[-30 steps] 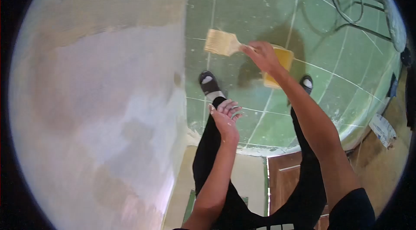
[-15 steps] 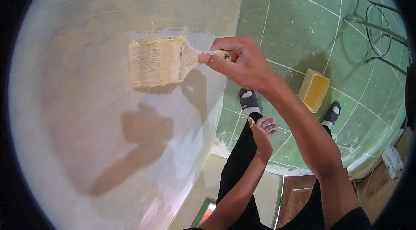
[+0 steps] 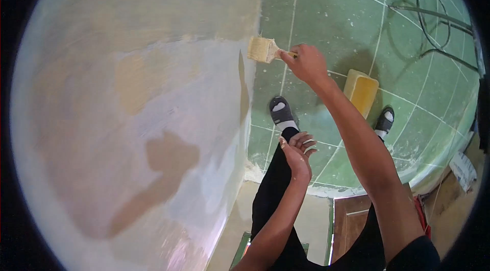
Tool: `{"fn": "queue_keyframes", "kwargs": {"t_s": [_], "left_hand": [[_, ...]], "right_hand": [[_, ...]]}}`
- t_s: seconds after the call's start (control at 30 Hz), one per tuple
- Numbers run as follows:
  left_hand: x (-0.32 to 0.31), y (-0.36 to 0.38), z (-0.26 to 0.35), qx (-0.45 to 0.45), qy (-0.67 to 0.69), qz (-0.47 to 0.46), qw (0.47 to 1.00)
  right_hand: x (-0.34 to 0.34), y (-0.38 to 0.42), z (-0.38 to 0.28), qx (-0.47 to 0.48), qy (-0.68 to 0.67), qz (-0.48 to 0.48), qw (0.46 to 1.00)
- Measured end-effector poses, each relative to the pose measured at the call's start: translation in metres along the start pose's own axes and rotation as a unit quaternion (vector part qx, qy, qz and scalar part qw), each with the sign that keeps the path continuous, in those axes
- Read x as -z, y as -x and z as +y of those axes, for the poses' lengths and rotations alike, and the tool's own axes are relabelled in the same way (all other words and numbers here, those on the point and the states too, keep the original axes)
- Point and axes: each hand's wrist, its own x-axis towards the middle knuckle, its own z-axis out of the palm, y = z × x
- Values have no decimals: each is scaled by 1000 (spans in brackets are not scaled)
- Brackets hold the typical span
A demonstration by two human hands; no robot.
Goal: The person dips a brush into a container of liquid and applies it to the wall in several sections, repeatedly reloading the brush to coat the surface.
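Note:
The wide paintbrush (image 3: 262, 50) has pale, cream-coated bristles that point left, just off the wall's lower edge and above the green floor. My right hand (image 3: 308, 62) is closed round its wooden handle. My left hand (image 3: 298, 151) hangs near my leg with its fingers apart, holding nothing. On the left, the wall (image 3: 168, 92) bears a damp cream patch (image 3: 135, 79) among whitish and tan areas. A rectangular container (image 3: 361, 93) with yellowish contents stands on the floor, partly behind my right forearm.
Green floor tiles (image 3: 337, 26) carry white specks. At the upper right stands a dark metal frame (image 3: 434, 13). My two sandalled feet (image 3: 282, 110) are below. A whitish bag (image 3: 463, 171) lies at the right, and a brown door (image 3: 352, 227) shows at the bottom.
My right hand has drawn the brush off the wall, to the right and away from the camera. A cream patch is now uncovered on the wall. My left hand stays low and open.

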Motion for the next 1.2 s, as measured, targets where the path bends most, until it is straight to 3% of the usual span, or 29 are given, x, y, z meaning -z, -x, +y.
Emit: {"fn": "queue_keyframes", "kwargs": {"t_s": [0.07, 0.13, 0.27, 0.47, 0.53, 0.67, 0.73, 0.77, 0.83, 0.97, 1.03, 1.17, 1.2], "left_hand": [[-4, -1, 5, -10, -10, 8, 1000], [-5, -3, 13, 2, -1, 9, 1000], [-11, -3, 22, 0, 10, 7, 1000], [-21, -4, 32, 10, -1, -10, 1000], [-20, -7, 35, 9, 5, -9, 1000], [-19, -8, 35, 13, -6, -27, 1000], [-12, -9, 36, 19, 4, -19, 1000], [-11, -10, 38, 21, 16, -19, 999], [-14, -10, 44, 17, 11, -21, 1000], [-17, -12, 54, 28, 4, -45, 999], [-17, -13, 61, 21, 0, -43, 999], [-18, -14, 69, 3, 12, -53, 999], [-20, -13, 71, -3, 18, -60, 998]], "right_hand": [[-11, -19, 19, -29, 37, 14, 999], [-23, -40, 32, -74, 70, -62, 993], [-45, -75, 53, -121, 64, -43, 990], [-68, -123, 44, -74, 61, -30, 995], [-70, -131, 23, -15, 41, -11, 999], [-37, -115, 0, 2, 18, -17, 1000], [-24, -103, -8, 70, -6, 46, 996], [-13, -96, -7, 65, -5, 46, 997], [15, -92, -14, 143, -67, 49, 986], [27, -96, 7, 171, -121, 38, 977], [6, -110, 29, 83, -259, -33, 962], [-81, -142, 68, 88, -206, -65, 972], [-98, -144, 78, 47, -212, -71, 974]]}}
